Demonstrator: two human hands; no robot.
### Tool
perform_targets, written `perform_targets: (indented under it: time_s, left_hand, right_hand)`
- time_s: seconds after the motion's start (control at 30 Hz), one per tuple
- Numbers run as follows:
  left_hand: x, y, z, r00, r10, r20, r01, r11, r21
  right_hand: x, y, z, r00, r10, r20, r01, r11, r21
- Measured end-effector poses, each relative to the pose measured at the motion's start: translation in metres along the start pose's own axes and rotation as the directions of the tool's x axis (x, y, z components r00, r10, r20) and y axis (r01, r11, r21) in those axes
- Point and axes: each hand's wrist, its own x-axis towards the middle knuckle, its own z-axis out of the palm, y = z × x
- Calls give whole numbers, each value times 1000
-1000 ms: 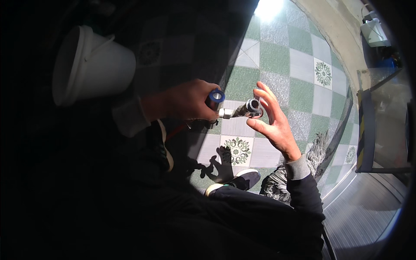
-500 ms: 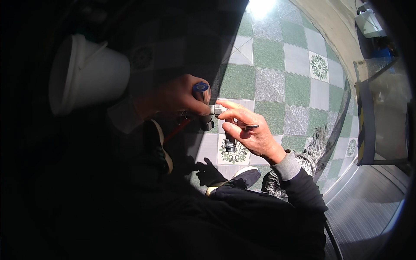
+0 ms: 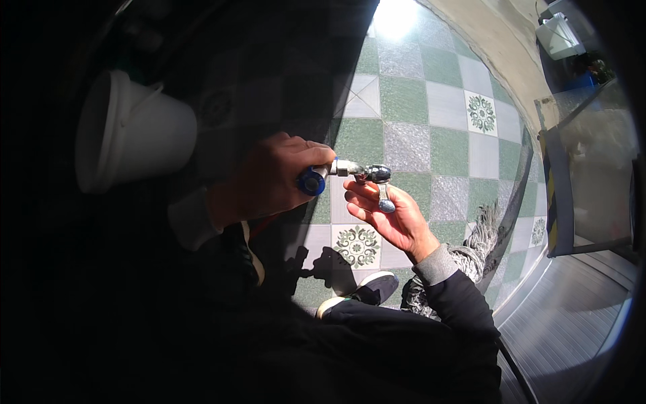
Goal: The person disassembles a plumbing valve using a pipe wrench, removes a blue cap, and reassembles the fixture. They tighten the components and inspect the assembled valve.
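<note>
My left hand is closed on a metal cylindrical fitting with a blue ring end, turned toward me. A silver connector runs sideways from it to a chrome tap valve with a small lever handle hanging downward. My right hand is palm up beneath the valve, fingers apart and slightly curled; whether the fingertips touch the metal I cannot tell. Much of my left hand is in shadow.
A white bucket stands in shadow at left. A grey mop head lies by my feet on the checked tiles. At right are a framed translucent panel, white containers and a ridged metal surface.
My left hand has rolled the fitting, bringing its blue end lower and the valve's handle into view. My right hand reached onto the valve, then turned palm up below it, loosening its fingers.
</note>
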Motion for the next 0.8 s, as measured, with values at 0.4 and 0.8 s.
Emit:
perform_targets:
  time_s: [0.4,0.8]
  left_hand:
    - [4,-5,6,994,105,24,-105,994,-15]
    - [0,2,-22,862,-180,474,445,714,-541]
  right_hand:
    - [16,-17,22,999,-45,-15,38,948,-315]
    - [3,-68,25,945,-79,318,318,456,-831]
